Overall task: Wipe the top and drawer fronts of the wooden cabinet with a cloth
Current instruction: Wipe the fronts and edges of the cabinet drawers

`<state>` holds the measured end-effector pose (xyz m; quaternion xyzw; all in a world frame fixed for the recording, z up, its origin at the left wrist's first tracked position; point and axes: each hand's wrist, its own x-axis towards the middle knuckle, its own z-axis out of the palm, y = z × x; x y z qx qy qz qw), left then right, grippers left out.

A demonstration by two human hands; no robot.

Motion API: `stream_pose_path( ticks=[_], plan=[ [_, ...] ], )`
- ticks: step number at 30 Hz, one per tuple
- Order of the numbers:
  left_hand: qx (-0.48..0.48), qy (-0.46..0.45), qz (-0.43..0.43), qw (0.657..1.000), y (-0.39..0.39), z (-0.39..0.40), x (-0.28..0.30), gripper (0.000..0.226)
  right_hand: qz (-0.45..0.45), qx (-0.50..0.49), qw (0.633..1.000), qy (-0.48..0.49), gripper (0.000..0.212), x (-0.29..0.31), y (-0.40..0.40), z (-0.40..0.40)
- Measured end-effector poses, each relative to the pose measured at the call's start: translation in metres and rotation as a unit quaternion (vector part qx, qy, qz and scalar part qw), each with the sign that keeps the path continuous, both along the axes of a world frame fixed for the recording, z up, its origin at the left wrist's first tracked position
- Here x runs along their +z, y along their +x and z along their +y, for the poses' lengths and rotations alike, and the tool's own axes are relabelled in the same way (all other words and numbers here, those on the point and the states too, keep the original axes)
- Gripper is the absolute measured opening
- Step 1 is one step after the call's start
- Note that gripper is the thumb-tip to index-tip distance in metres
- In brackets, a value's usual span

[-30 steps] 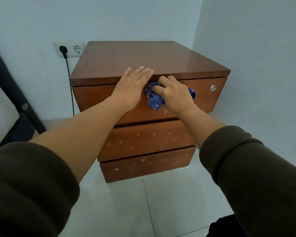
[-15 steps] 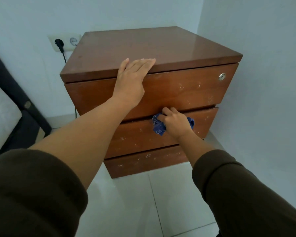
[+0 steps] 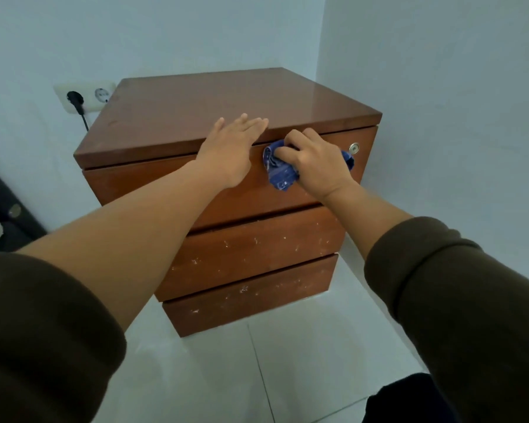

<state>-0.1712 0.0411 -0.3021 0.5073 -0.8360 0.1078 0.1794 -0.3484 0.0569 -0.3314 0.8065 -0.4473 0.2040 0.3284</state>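
The wooden cabinet (image 3: pixel 226 117) stood in a corner of pale walls on a white tiled floor (image 3: pixel 226 377), its three drawer fronts facing me, its front right corner nearest the right wall. My left hand (image 3: pixel 229 151) lay flat, fingers together, over the top's front edge. My right hand (image 3: pixel 315 161) was closed around a bunched blue cloth (image 3: pixel 280 169), pressed to the top drawer front (image 3: pixel 153 184), just left of what looked like a small round lock (image 3: pixel 353 147). White flecks speckled the two lower drawers.
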Motion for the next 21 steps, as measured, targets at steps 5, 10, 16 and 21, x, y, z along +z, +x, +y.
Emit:
stream_pose_path(
  ticks=[5, 10, 16, 21],
  plan=[
    [-0.001, -0.069, 0.026, 0.997, -0.012, -0.006, -0.014, 0.071, -0.013, 0.039, 0.999, -0.004, 0.025, -0.032, -0.002, -0.006],
    [0.009, -0.091, 0.053, 0.994, -0.012, -0.007, -0.019, 0.066, -0.032, 0.028, 0.999, 0.028, 0.031, -0.091, -0.002, -0.008],
    [0.012, -0.087, 0.052, 0.995, -0.013, -0.010, -0.018, 0.066, -0.042, 0.009, 0.995, 0.092, 0.032, -0.120, -0.001, -0.009],
    [0.000, -0.051, 0.035, 0.998, -0.011, -0.002, -0.009, 0.063, -0.078, 0.036, 0.989, 0.123, 0.042, -0.104, -0.007, -0.007]
  ],
)
